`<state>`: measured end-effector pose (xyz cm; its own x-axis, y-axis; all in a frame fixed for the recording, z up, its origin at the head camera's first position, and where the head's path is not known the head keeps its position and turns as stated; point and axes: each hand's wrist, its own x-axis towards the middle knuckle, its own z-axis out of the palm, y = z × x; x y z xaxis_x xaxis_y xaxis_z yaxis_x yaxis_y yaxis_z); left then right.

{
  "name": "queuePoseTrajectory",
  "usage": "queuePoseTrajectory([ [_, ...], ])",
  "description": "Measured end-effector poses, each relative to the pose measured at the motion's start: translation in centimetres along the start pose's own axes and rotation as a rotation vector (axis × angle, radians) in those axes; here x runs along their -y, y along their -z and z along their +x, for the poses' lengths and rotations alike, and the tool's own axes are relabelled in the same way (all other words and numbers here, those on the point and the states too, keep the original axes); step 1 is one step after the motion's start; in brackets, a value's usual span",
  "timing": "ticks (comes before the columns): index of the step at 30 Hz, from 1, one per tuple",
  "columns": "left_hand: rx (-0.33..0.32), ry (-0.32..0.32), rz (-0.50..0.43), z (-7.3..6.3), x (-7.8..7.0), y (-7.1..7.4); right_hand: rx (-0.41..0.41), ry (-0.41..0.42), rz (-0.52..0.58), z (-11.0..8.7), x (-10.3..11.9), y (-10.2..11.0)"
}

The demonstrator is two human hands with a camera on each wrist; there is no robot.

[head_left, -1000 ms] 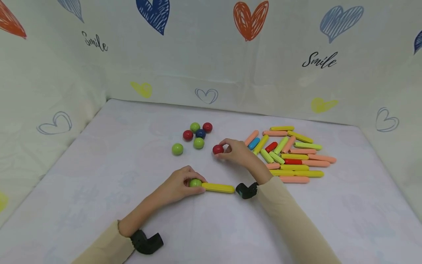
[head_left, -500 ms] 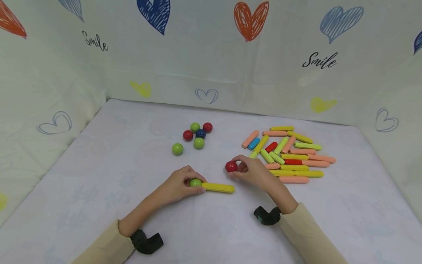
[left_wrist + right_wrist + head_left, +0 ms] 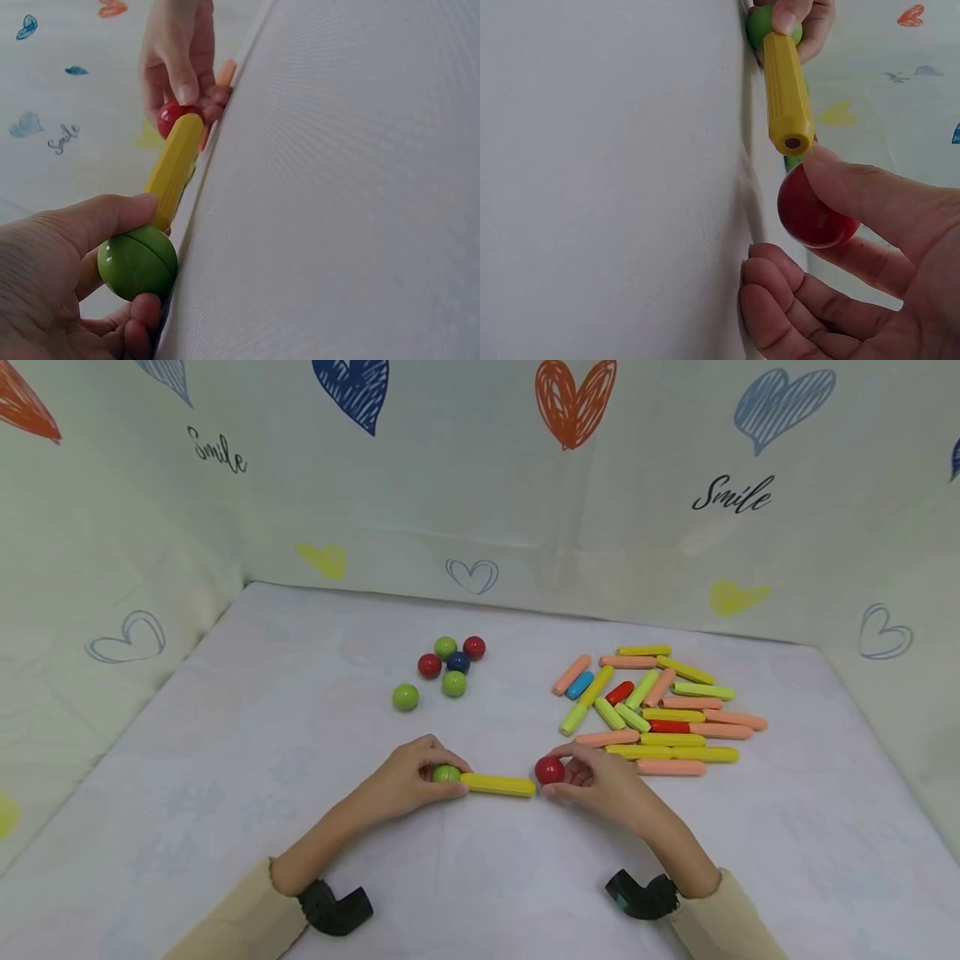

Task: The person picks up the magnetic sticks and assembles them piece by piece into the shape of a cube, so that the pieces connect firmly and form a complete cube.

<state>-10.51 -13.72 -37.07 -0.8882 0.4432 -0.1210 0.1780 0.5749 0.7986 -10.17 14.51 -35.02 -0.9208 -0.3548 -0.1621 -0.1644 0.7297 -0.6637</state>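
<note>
Currently, your left hand (image 3: 416,774) pinches the green ball (image 3: 446,772) at one end of the yellow stick (image 3: 498,785), whose long axis runs rightward — your right hand (image 3: 609,781) pinches the red ball (image 3: 550,769) just beside the free end.

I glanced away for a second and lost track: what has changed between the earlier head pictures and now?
The right hand carried the red ball toward the person and rightward, to just off the free end of the yellow stick. Nothing was newly grasped or released. The left hand still holds the green ball at the stick's other end; the loose balls and loose sticks stayed put.
</note>
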Motion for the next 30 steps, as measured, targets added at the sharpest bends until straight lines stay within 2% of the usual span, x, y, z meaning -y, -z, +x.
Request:
queuePoseTrajectory([
  [6,-0.003,-0.003,0.001,0.04,0.04,-0.01,0.040,0.020,0.048,-0.96,-0.33,-0.15],
  [14,-0.004,-0.004,-0.002,0.04,0.04,-0.09,0.067,0.038,0.086,-1.15,-0.32,-0.26],
  [30,-0.006,0.010,-0.012,-0.07,0.08,-0.26,0.109,-0.022,0.099,-1.22,-0.15,-0.28],
])
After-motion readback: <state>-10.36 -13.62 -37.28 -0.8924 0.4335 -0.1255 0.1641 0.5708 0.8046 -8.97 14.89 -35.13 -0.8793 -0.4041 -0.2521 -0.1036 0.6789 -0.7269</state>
